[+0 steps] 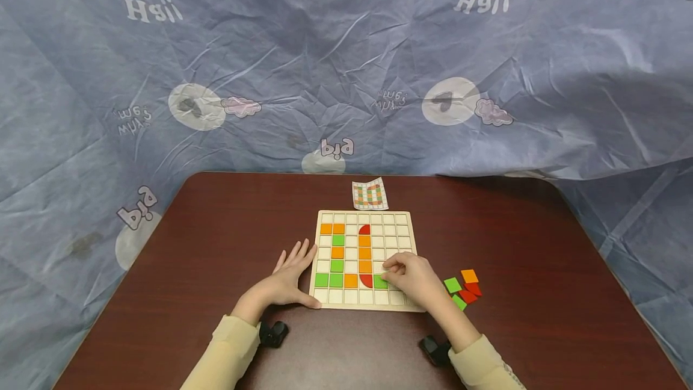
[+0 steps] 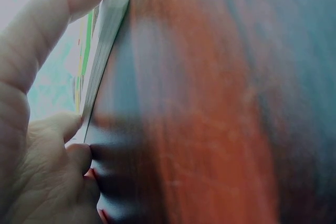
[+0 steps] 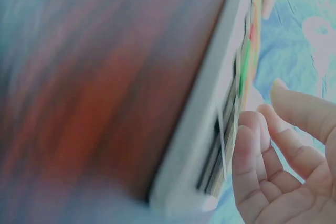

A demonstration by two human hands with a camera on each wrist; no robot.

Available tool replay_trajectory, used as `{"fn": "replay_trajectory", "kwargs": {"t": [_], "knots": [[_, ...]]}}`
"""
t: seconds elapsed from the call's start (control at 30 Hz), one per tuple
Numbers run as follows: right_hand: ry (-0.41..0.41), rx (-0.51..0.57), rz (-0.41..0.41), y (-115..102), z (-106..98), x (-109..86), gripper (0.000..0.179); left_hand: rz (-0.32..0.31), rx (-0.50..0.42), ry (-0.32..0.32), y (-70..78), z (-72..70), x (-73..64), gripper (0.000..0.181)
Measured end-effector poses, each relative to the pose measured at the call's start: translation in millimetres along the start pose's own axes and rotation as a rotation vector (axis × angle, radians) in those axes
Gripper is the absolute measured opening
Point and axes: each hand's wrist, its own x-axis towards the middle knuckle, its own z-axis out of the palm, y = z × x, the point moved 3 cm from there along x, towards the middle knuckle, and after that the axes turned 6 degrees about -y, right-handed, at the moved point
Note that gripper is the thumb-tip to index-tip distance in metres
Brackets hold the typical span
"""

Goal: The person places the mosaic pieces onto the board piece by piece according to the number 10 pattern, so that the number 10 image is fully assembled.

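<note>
A pale wooden grid board (image 1: 320, 301) lies on the table, with orange, green and red tiles set in several of its squares. My left hand (image 1: 284, 281) rests at the board's left side, fingers spread along the edge and thumb at the near left corner. In the left wrist view, the fingers touch the board's side edge (image 2: 107, 32). My right hand (image 1: 414, 278) is over the right part of the board, thumb tip right at a green tile (image 1: 379, 282) beside a red quarter-round piece (image 1: 366, 281). The right wrist view shows loosely bent fingers (image 3: 247, 153) with no tile between them.
Right of the board lie loose tiles: an orange square (image 1: 469, 276), green squares (image 1: 452, 284) and red pieces (image 1: 468, 297). A small paper card (image 1: 370, 194) with a coloured grid pattern lies behind the board on the dark wooden table (image 1: 243, 221). A printed blue cloth (image 1: 303, 77) hangs behind.
</note>
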Motion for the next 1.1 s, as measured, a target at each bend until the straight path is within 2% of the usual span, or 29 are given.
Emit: {"fn": "replay_trajectory", "kwargs": {"t": [0.27,0.43,0.63,0.83,1.1], "knots": [[0.027,0.003,0.03,22,-40,-14.8,0.017,0.014,-0.012,-0.001,-0.1,0.2,-0.7,0.123],[0.009,0.047,0.065,47,-65,-26.9,0.026,0.008,-0.006,-0.002,0.7,-0.2,-0.6,0.124],[0.055,0.034,0.105,78,-88,-41.6,0.032,0.004,-0.013,0.0,3.2,-2.6,-1.1,0.125],[0.045,-0.015,0.134,99,-96,-54.8,0.031,0.001,-0.004,0.0,2.5,-2.6,-0.9,0.125],[0.021,-0.062,0.13,113,-94,-62.4,0.025,-0.001,-0.011,0.001,1.2,-1.5,-0.9,0.124]]}}
